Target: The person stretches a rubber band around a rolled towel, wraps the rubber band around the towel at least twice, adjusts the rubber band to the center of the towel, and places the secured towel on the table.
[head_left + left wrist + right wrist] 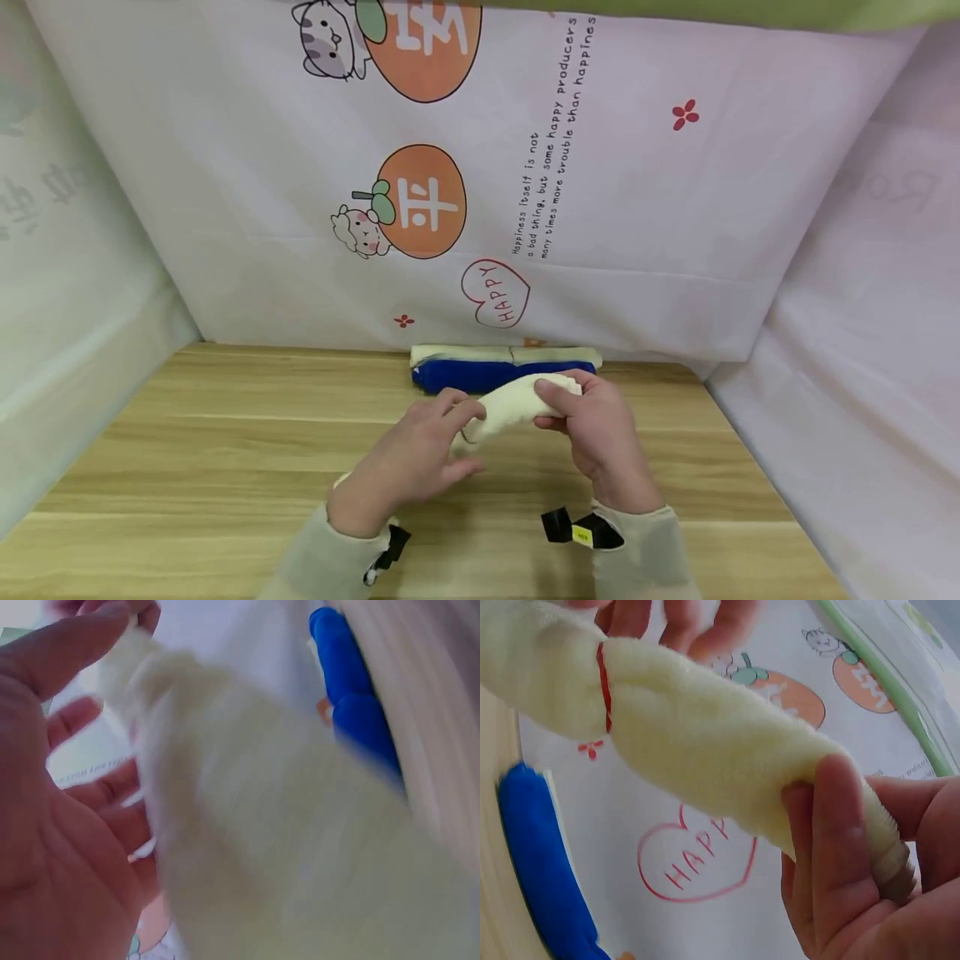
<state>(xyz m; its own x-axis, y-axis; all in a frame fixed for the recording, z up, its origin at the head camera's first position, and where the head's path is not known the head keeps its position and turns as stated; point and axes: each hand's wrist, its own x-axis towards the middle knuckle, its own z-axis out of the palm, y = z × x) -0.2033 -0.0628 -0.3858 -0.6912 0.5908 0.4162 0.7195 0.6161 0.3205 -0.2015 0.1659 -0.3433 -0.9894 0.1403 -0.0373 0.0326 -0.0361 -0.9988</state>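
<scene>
A cream rolled towel [517, 406] is held above the table, bent downward toward its left end. A thin red band [604, 688] circles it, well away from the right hand. The right hand [603, 429] grips the towel's right end, thumb on the near side and fingers behind. At the left part of the towel, the left hand [420, 450] has its fingers against the roll near the band, thumb held apart below. Its spread palm [71, 847] faces the towel in the left wrist view, which is blurred.
Along the table's back edge lie a blue rolled towel [487, 377] and, behind it, another cream roll [465, 353]. A printed white cloth [637, 208] rises behind the wooden table [225, 467], with white cloth walls [862, 333] on both sides.
</scene>
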